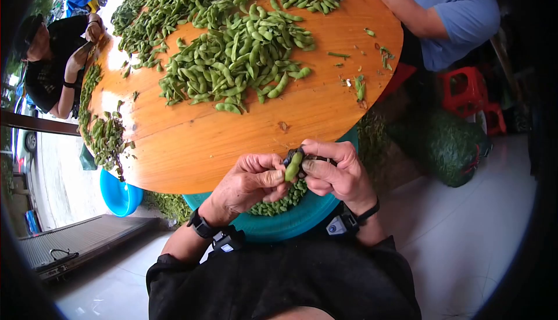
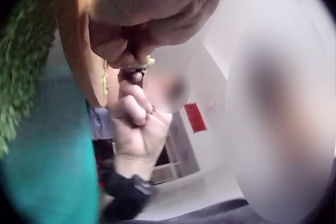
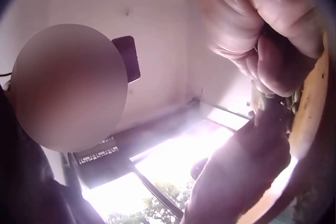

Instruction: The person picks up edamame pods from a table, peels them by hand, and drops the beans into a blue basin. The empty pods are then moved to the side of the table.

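Note:
Over the front edge of the wooden table, both hands meet at a plump green soybean pod (image 1: pixel 294 166). My left hand (image 1: pixel 247 180) pinches its lower end between thumb and fingers. My right hand (image 1: pixel 340 172) pinches the pod from the other side, fingers curled. A small dark piece (image 1: pixel 287 158) shows at the fingertips beside the pod; its kind is unclear. In the left wrist view, the right hand (image 2: pixel 139 124) meets the left hand's fingertips. Below the hands, a teal basin (image 1: pixel 273 227) holds many green beans or pods (image 1: pixel 285 202).
A large heap of soybean pods (image 1: pixel 232 64) covers the middle of the table (image 1: pixel 232 134), with leafy stems (image 1: pixel 107 140) at left. People sit at left and upper right. A blue basin (image 1: pixel 121 195), red stools (image 1: pixel 465 90) and a full green sack (image 1: pixel 447 145) stand around.

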The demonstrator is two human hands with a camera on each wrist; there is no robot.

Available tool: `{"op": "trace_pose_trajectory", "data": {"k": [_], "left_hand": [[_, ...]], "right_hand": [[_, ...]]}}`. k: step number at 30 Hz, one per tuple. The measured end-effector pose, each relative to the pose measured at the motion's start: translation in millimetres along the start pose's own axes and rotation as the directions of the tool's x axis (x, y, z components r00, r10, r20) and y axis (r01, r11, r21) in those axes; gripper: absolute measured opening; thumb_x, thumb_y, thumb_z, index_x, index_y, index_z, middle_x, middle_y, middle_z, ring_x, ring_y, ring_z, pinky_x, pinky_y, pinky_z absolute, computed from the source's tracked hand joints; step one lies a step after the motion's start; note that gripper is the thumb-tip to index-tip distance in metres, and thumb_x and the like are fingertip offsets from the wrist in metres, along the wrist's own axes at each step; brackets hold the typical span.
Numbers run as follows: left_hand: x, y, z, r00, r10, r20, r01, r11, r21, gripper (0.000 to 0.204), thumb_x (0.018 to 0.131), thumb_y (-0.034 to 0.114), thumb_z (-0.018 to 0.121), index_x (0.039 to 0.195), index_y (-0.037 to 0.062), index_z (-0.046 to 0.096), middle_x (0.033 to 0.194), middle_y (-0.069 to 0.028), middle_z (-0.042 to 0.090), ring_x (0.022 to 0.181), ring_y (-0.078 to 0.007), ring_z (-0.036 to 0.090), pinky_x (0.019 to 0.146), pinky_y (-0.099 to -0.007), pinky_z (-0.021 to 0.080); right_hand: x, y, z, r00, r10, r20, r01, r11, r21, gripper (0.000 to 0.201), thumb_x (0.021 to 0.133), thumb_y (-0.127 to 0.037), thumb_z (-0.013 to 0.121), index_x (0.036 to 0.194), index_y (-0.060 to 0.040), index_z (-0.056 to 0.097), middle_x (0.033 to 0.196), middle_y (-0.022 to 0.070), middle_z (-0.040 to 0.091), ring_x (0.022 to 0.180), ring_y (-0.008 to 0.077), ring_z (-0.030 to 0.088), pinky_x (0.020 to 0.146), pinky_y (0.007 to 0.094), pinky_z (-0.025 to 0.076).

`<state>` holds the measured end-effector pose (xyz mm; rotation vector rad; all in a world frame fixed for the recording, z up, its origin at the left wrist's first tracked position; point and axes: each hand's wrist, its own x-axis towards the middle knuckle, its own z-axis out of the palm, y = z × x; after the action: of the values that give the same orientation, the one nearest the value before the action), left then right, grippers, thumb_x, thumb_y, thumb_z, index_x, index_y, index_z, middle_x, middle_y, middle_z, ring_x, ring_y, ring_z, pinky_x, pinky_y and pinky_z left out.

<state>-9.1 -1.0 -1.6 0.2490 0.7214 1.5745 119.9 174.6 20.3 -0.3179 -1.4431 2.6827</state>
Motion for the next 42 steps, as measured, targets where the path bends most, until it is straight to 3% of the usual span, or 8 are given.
{"op": "trace_pose_trajectory", "data": {"k": [6, 8, 11, 15, 23, 28, 34, 42], "left_hand": [[-2, 13, 16, 0.991, 0.018, -0.135, 0.025, 0.951, 0.307, 0.015, 0.093, 0.014, 0.068, 0.101, 0.0009, 0.067, 0.083, -0.0077, 0.066, 0.068, -0.0142, 0.062, 0.057, -0.0261, 0.048], [6, 14, 30, 0.827, 0.547, -0.133, -0.118, 0.399, 0.909, 0.019, 0.088, 0.008, 0.073, 0.103, -0.0011, 0.066, 0.094, -0.0086, 0.065, 0.073, -0.0133, 0.063, 0.065, -0.0261, 0.053], [12, 15, 24, 0.852, 0.507, -0.13, -0.177, 0.512, 0.841, 0.021, 0.084, 0.004, 0.075, 0.102, -0.0011, 0.066, 0.094, -0.0065, 0.061, 0.081, -0.0125, 0.063, 0.07, -0.025, 0.055], [13, 18, 21, 0.933, 0.331, -0.142, -0.197, 0.799, 0.568, 0.009, 0.087, 0.004, 0.072, 0.093, 0.0011, 0.066, 0.089, -0.0025, 0.057, 0.08, -0.0109, 0.06, 0.071, -0.0252, 0.051], [16, 3, 7, 0.99, 0.14, 0.029, -0.143, 0.982, 0.121, 0.011, 0.09, 0.013, 0.072, 0.09, 0.0054, 0.064, 0.095, -0.0005, 0.058, 0.078, -0.0064, 0.05, 0.064, -0.0215, 0.04], [16, 6, 34, 0.945, 0.224, -0.239, -0.12, 0.916, 0.383, 0.021, 0.092, 0.019, 0.071, 0.098, 0.0031, 0.06, 0.082, 0.0023, 0.061, 0.074, -0.0052, 0.055, 0.061, -0.0213, 0.043], [12, 14, 30, 0.917, 0.383, -0.112, -0.008, 0.297, 0.955, 0.024, 0.093, 0.017, 0.069, 0.103, -0.0036, 0.065, 0.074, -0.0103, 0.066, 0.063, -0.0099, 0.058, 0.058, -0.0296, 0.047], [14, 11, 30, 0.946, 0.226, -0.232, -0.011, 0.737, 0.676, 0.029, 0.1, 0.005, 0.045, 0.123, -0.0049, 0.058, 0.072, -0.0047, 0.06, 0.065, -0.0096, 0.056, 0.062, -0.0263, 0.046]], "right_hand": [[1, -1, 4, 1.0, -0.019, -0.019, 0.015, 0.981, -0.192, 0.018, 0.095, 0.0, 0.056, 0.109, 0.0097, 0.061, 0.075, 0.0031, 0.053, 0.059, 0.0085, 0.053, 0.048, 0.0248, 0.039], [3, 0, 8, 0.988, -0.123, -0.091, 0.067, 0.882, -0.466, 0.018, 0.093, 0.0, 0.058, 0.107, 0.0093, 0.062, 0.074, 0.0063, 0.055, 0.059, 0.0127, 0.056, 0.051, 0.0271, 0.042], [2, 0, 11, 0.959, -0.283, 0.013, 0.193, 0.621, -0.76, 0.016, 0.084, 0.0, 0.062, 0.097, 0.0079, 0.064, 0.081, 0.0193, 0.06, 0.069, 0.0326, 0.062, 0.063, 0.037, 0.048], [1, -1, 4, 0.941, -0.322, 0.104, 0.271, 0.532, -0.802, 0.014, 0.085, 0.0, 0.062, 0.097, 0.0077, 0.064, 0.077, 0.0167, 0.06, 0.063, 0.0267, 0.062, 0.058, 0.0345, 0.048], [-5, -5, -10, 0.986, 0.069, 0.154, -0.031, 0.97, -0.239, 0.009, 0.092, 0.001, 0.058, 0.098, 0.0065, 0.063, 0.071, 0.0017, 0.056, 0.051, 0.0072, 0.052, 0.046, 0.0232, 0.04], [0, -5, -2, 0.991, -0.136, 0.009, 0.119, 0.825, -0.553, 0.013, 0.086, 0.002, 0.063, 0.098, 0.0066, 0.063, 0.072, 0.0092, 0.06, 0.055, 0.0166, 0.058, 0.052, 0.0293, 0.044], [0, -5, 7, 0.944, -0.318, 0.092, 0.261, 0.545, -0.797, 0.016, 0.081, 0.003, 0.064, 0.097, 0.0072, 0.064, 0.078, 0.0175, 0.062, 0.07, 0.0333, 0.064, 0.06, 0.036, 0.049], [6, 12, 19, 0.873, -0.488, 0.02, 0.237, 0.387, -0.891, 0.017, 0.082, 0.006, 0.062, 0.098, 0.0068, 0.063, 0.081, 0.017, 0.059, 0.07, 0.0339, 0.063, 0.061, 0.0374, 0.05]]}}
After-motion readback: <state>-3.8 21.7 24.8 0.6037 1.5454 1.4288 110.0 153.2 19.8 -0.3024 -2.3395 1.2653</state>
